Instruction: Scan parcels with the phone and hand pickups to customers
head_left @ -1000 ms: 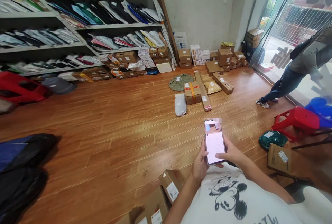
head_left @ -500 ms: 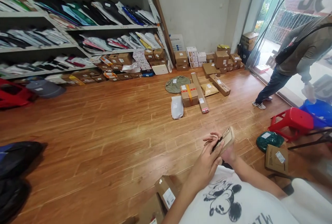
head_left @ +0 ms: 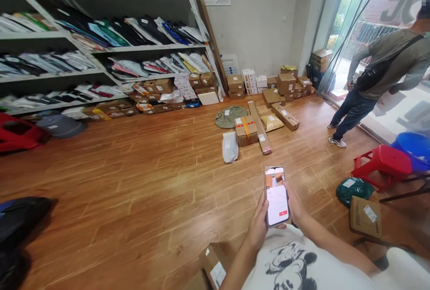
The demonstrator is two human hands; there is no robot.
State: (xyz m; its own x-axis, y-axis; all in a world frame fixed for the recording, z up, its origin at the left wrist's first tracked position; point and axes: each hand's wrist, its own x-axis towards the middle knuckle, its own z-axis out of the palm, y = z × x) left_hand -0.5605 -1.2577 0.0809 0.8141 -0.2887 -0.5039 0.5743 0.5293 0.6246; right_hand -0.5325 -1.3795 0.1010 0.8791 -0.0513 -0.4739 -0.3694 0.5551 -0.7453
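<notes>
A smartphone (head_left: pixel 277 198) is held upright in front of my shirt, its lit screen facing me. On the screen a picture fills the upper part and a red button sits low on a white page. My left hand (head_left: pixel 259 215) grips the phone's left edge. Around its right edge closes my right hand (head_left: pixel 293 201), the thumb near the screen's side. Fingers behind the phone are mostly hidden. Below my left forearm a cardboard box (head_left: pixel 215 265) with a white label is partly in view.
Shelves (head_left: pixel 134 48) of bagged parcels line the left wall. Boxes and packages, including a taped carton (head_left: pixel 246 134), lie on the wooden floor (head_left: pixel 144 182). A person (head_left: pixel 379 70) stands by the glass door. At right are a red stool (head_left: pixel 386 161), a blue bucket (head_left: pixel 411 149) and a green parcel (head_left: pixel 354 190).
The phone has turned from its back and camera side to its screen facing me, and both hands now grip its sides. The person by the door has changed posture and stands more upright.
</notes>
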